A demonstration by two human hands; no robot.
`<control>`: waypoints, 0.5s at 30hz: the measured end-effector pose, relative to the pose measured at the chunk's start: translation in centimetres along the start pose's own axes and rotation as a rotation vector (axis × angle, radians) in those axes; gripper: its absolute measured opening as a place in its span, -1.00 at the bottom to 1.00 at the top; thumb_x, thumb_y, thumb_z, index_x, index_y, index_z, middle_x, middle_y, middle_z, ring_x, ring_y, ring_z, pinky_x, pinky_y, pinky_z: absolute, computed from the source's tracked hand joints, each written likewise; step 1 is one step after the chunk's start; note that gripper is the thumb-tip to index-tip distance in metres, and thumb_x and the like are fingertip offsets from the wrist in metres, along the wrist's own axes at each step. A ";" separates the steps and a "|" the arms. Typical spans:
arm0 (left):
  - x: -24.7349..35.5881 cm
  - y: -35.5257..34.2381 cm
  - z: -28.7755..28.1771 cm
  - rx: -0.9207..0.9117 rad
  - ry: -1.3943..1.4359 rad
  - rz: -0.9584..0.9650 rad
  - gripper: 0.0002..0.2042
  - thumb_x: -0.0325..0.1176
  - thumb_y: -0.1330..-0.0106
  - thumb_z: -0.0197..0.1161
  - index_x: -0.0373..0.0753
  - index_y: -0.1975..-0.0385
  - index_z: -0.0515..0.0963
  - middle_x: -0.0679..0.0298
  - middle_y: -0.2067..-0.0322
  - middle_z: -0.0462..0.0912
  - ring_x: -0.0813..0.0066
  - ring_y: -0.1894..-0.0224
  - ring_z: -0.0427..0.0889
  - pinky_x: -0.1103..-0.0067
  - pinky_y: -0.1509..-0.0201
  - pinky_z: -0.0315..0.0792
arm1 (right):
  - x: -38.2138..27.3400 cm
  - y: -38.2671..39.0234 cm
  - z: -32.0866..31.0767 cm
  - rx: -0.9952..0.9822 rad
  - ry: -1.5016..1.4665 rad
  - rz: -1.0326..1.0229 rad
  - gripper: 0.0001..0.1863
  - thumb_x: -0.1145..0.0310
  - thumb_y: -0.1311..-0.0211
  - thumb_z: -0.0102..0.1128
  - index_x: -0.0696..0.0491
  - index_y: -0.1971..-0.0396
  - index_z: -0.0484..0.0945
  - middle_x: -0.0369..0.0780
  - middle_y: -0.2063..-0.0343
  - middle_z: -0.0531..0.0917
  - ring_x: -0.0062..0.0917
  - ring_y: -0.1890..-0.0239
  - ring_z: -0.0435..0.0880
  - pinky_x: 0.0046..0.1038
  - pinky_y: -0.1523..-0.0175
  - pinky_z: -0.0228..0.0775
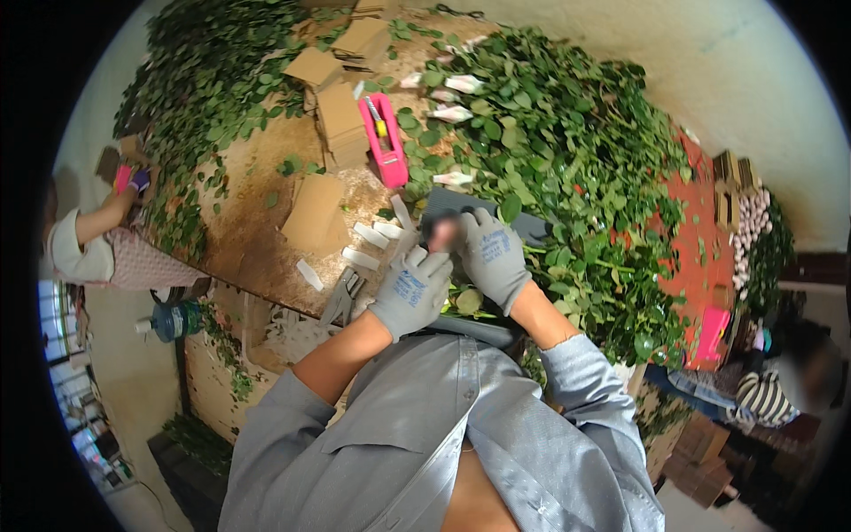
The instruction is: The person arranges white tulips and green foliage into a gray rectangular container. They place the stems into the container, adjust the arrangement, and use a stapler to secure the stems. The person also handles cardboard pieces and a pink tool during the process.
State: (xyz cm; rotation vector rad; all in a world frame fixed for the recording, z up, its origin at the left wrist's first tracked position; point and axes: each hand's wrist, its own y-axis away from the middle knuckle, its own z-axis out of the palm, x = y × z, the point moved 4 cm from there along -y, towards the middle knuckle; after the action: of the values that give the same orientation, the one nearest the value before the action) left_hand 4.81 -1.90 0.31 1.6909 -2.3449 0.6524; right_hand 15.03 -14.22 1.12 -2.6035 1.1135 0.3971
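Observation:
My left hand point(410, 291), in a grey work glove, is closed with its fingertips at a small pink flower bud point(442, 233), blurred in the picture. From the other side my right hand point(492, 253), gloved alike, bends its fingers against the same bud. Both hands are in front of my chest, over a dark grey ribbed board point(441, 200). Green leafy rose stems point(567, 257) spread beside and under the right hand. A grey stapler point(343, 295) lies left of my left hand, near several white strips point(370, 235).
A pink tape dispenser point(387, 142) stands beyond the strips, beside stacked cardboard pieces point(340, 115). Wrapped blooms point(452, 113) lie at the far side. Piled foliage point(208, 80) covers the far left. Other people work at left point(97, 239) and right point(767, 395).

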 end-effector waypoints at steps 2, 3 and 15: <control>-0.1 0.2 -0.3 0.033 -0.030 0.036 -0.77 -0.33 -0.23 0.27 -0.29 0.18 0.65 0.19 0.10 0.62 0.20 0.16 0.53 0.25 -0.13 0.42 | -0.4 -0.2 -0.4 -0.036 -0.013 0.013 -0.79 0.28 -0.29 0.25 -0.01 0.17 0.48 -0.14 0.24 0.58 -0.19 0.21 0.68 -0.13 0.20 0.55; -0.1 0.2 -0.3 0.033 -0.034 0.035 -0.77 -0.32 -0.23 0.26 -0.29 0.18 0.65 0.19 0.11 0.61 0.20 0.16 0.53 0.25 -0.12 0.42 | -0.5 -0.1 -0.6 -0.036 -0.007 0.005 -0.80 0.28 -0.30 0.25 0.00 0.17 0.48 -0.13 0.24 0.58 -0.19 0.21 0.68 -0.14 0.20 0.55; -0.3 0.8 0.6 0.018 -0.049 0.067 -0.88 -0.30 -0.24 0.20 -0.17 0.37 0.60 0.23 0.27 0.53 0.22 0.15 0.49 0.27 0.01 0.39 | -1.5 0.0 0.0 -0.103 0.241 -0.049 -0.82 0.35 -0.26 0.20 0.00 0.17 0.49 -0.14 0.26 0.60 -0.22 0.23 0.71 -0.17 0.21 0.58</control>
State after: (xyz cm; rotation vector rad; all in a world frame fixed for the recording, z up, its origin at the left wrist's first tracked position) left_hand 4.27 -1.73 -0.50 1.6600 -2.4462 0.6530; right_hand 14.06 -13.29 1.68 -2.8217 1.1272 0.1353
